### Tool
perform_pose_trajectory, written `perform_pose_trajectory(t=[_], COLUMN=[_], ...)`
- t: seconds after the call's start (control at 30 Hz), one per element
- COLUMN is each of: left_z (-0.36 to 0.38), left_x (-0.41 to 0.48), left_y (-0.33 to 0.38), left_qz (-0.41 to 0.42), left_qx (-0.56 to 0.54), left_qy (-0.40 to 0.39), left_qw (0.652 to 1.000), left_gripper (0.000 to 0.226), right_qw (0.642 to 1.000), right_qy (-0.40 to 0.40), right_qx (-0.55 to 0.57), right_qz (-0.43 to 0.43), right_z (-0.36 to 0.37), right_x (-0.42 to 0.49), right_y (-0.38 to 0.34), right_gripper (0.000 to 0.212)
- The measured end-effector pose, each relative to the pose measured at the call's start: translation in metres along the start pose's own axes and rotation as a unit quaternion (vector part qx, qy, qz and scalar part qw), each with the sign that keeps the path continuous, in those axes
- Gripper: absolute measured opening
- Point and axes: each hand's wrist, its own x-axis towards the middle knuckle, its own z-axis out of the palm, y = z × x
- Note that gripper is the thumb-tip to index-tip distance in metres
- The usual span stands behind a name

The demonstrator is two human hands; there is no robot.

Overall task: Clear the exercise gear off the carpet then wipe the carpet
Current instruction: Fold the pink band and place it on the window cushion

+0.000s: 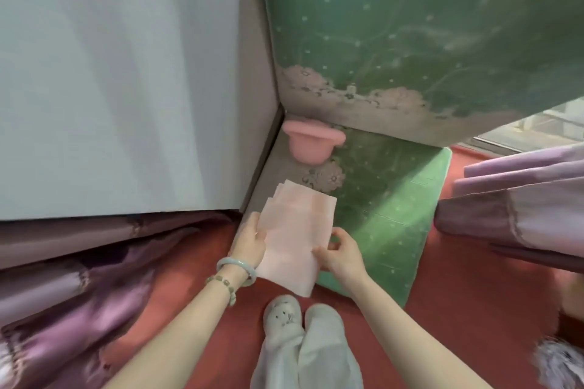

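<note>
As wipe point(294, 230) hung spread between hands, left hand point(251, 241) gripped its left edge, right hand point(341, 254) pinched near corner, likely unfolding for wiping. Green carpet point(385, 215) lay just ahead, pink basin point(311, 144) at far corner.

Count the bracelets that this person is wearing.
2. Both are on the left wrist: a pale green bangle in front and a beaded bracelet just behind it, up the forearm. The right wrist is bare, and none seems hidden.
</note>
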Motion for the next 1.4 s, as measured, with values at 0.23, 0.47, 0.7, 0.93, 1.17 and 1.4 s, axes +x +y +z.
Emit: perform_pose_trajectory(t=[0.23,0.47,0.7,0.93,1.17,1.4], left_z=[0.036,0.061,0.049,-0.01,-0.1,-0.174], left_x=[0.107,0.155,0.136,0.032,-0.11,-0.259], left_y=[-0.072,-0.099,-0.083,-0.001,0.124,0.249], left_qz=[0.013,-0.007,-0.061,0.027,0.158,0.23], left_qx=[0.032,0.056,0.09,0.121,0.066,-0.06], left_qy=[0.022,0.007,-0.04,-0.073,-0.081,-0.037], left_qw=[0.999,0.998,0.993,0.99,0.982,0.971], left_gripper=[0.023,0.034,0.082,0.078,0.079,0.084], right_qw=[0.999,0.998,0.998,0.995,0.983,0.965], right_qy=[-0.025,-0.001,-0.003,0.009,-0.016,-0.023], right_qx=[-0.016,-0.055,-0.062,-0.009,0.065,0.071], right_qz=[0.015,0.024,0.02,-0.096,-0.173,-0.251], right_z=[0.042,0.06,0.05,0.001,-0.071,-0.143], right_x=[0.125,0.183,0.157,0.025,-0.149,-0.302], right_y=[0.045,0.075,0.061,-0.015,-0.111,-0.193], right_gripper=[0.029,0.03,0.051,0.048,0.055,0.064])
